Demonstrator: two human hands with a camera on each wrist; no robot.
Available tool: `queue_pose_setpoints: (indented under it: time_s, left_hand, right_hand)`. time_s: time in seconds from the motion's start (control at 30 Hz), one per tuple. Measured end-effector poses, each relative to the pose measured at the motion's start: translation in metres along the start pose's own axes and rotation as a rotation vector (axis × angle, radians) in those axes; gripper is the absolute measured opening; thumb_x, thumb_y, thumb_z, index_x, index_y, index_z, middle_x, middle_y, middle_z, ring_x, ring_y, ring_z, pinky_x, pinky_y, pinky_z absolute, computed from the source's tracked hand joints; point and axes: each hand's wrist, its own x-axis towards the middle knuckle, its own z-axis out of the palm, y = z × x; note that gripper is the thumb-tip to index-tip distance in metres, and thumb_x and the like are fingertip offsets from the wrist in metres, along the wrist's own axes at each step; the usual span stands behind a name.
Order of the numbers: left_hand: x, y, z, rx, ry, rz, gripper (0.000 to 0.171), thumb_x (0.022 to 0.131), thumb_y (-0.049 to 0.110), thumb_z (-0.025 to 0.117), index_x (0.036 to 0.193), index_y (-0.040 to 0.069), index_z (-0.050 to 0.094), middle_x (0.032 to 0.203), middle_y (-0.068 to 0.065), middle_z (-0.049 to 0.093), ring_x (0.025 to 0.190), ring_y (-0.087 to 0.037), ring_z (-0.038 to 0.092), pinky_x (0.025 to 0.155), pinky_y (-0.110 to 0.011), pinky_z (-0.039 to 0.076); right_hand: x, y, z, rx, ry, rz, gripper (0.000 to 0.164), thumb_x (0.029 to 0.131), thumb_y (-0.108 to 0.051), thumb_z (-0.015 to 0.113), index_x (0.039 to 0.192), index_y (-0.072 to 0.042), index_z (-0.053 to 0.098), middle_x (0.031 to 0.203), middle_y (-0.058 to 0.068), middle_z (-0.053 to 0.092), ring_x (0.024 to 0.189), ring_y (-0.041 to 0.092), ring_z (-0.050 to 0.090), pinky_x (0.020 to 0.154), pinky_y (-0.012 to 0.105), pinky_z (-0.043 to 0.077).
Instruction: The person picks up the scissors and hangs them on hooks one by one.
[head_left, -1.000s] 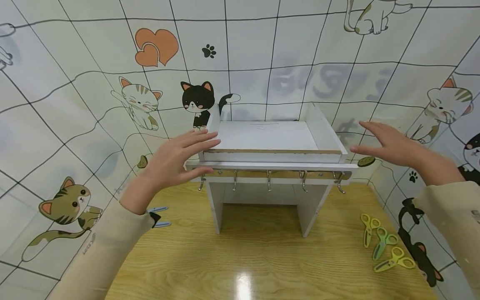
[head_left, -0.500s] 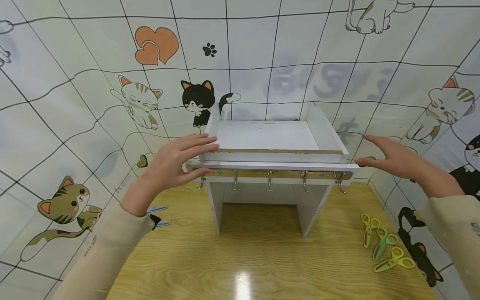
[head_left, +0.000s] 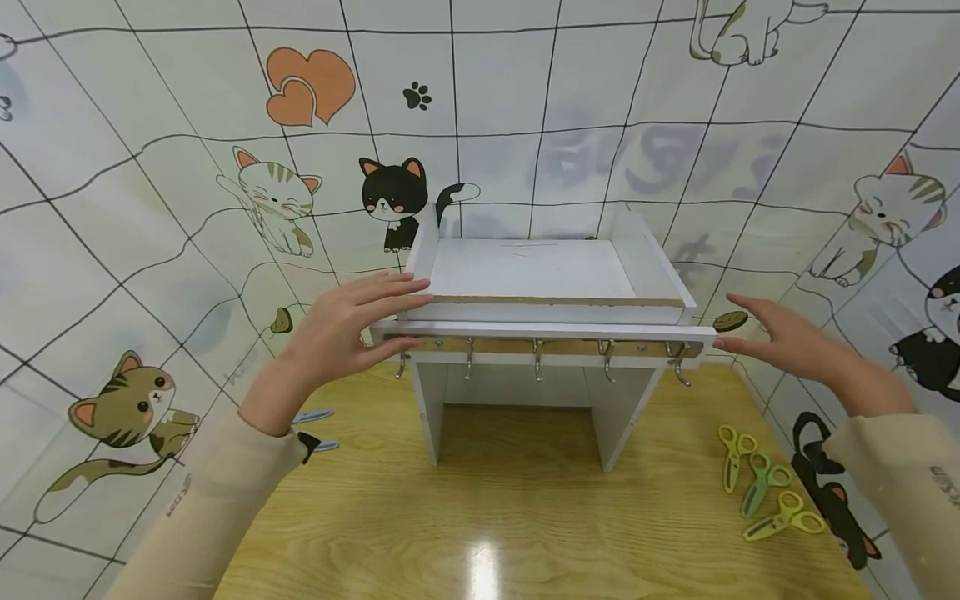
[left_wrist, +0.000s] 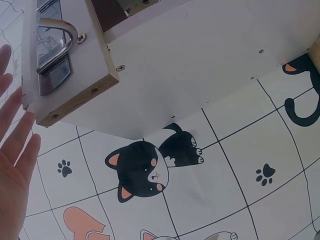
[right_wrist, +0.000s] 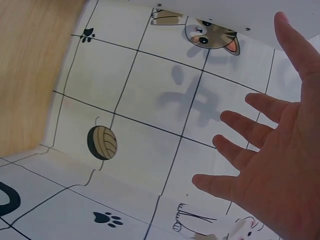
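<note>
A white shelf unit [head_left: 536, 268] with a tray-like top stands upright on the wooden table. Several metal hooks [head_left: 537, 357] hang in a row along its front. My left hand [head_left: 341, 329] is at the left end, fingers extended over the top edge and thumb by the hook rail. My right hand [head_left: 798, 346] is just off the right end, fingers spread, thumb tip close to the corner. In the left wrist view one hook [left_wrist: 62, 45] shows near the fingertips. In the right wrist view my right hand [right_wrist: 275, 145] holds nothing.
At the right of the table [head_left: 487, 500] lie yellow scissors [head_left: 731, 457], green scissors [head_left: 761, 483] and another yellow pair [head_left: 785, 518]. A light-blue item [head_left: 315, 416] lies partly behind my left sleeve. Cat-printed sheeting [head_left: 495, 92] walls the back and sides.
My right hand has come down from above to the level of the shelf's right front corner. The left hand has hardly moved; the shelf stays in place.
</note>
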Motion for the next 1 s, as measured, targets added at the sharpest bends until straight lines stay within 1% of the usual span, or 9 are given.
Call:
queue_pose_setpoints:
  time_s: [0.1, 0.27, 0.4, 0.7, 0.83, 1.0]
  left_hand:
    - [-0.001, 0.000, 0.002, 0.006, 0.005, 0.003, 0.060, 0.076, 0.024, 0.087, 0.132, 0.014, 0.067, 0.136, -0.005, 0.066, 0.127, -0.029, 0.061, 0.110, -0.046, 0.048]
    - [-0.004, -0.001, 0.004, 0.001, 0.009, -0.006, 0.060, 0.075, 0.022, 0.088, 0.131, 0.015, 0.067, 0.135, -0.005, 0.066, 0.127, -0.029, 0.061, 0.112, -0.044, 0.046]
    - [-0.006, -0.002, 0.004, -0.007, 0.004, -0.021, 0.059, 0.075, 0.022, 0.087, 0.131, 0.016, 0.067, 0.135, -0.005, 0.066, 0.126, -0.029, 0.061, 0.109, -0.046, 0.049]
    - [-0.010, -0.002, 0.004, -0.001, 0.009, -0.031, 0.059, 0.077, 0.024, 0.086, 0.131, 0.015, 0.067, 0.134, -0.006, 0.067, 0.126, -0.029, 0.062, 0.102, -0.046, 0.053]
    - [-0.011, -0.002, 0.005, 0.000, 0.018, -0.026, 0.059, 0.077, 0.022, 0.087, 0.132, 0.014, 0.067, 0.134, -0.006, 0.067, 0.126, -0.029, 0.062, 0.103, -0.044, 0.052]
    - [-0.011, -0.004, 0.006, -0.004, 0.022, -0.031, 0.063, 0.072, 0.016, 0.089, 0.131, 0.014, 0.067, 0.134, -0.006, 0.067, 0.125, -0.029, 0.062, 0.107, -0.042, 0.050]
  right_hand:
    - [-0.003, 0.005, 0.008, 0.016, 0.002, 0.002, 0.092, 0.096, -0.044, 0.063, 0.156, 0.007, 0.014, 0.153, 0.042, 0.022, 0.137, 0.064, 0.023, 0.103, 0.080, 0.024]
    - [-0.007, 0.016, 0.019, 0.032, -0.005, 0.018, 0.093, 0.096, -0.045, 0.062, 0.155, 0.009, 0.015, 0.152, 0.043, 0.022, 0.136, 0.065, 0.022, 0.102, 0.080, 0.024]
    - [-0.010, 0.024, 0.028, 0.036, -0.021, 0.042, 0.095, 0.096, -0.046, 0.062, 0.155, 0.009, 0.012, 0.152, 0.046, 0.019, 0.135, 0.066, 0.021, 0.101, 0.081, 0.024]
    - [-0.016, 0.038, 0.052, 0.087, -0.033, 0.029, 0.096, 0.095, -0.043, 0.066, 0.156, 0.008, 0.013, 0.152, 0.045, 0.020, 0.134, 0.066, 0.024, 0.098, 0.080, 0.028]
    - [-0.019, 0.044, 0.060, 0.088, -0.034, 0.040, 0.096, 0.094, -0.044, 0.067, 0.155, 0.009, 0.015, 0.151, 0.045, 0.021, 0.133, 0.066, 0.025, 0.098, 0.080, 0.029]
    - [-0.024, 0.050, 0.068, 0.094, -0.035, 0.049, 0.094, 0.094, -0.043, 0.066, 0.154, 0.011, 0.017, 0.150, 0.046, 0.022, 0.131, 0.067, 0.025, 0.098, 0.081, 0.028]
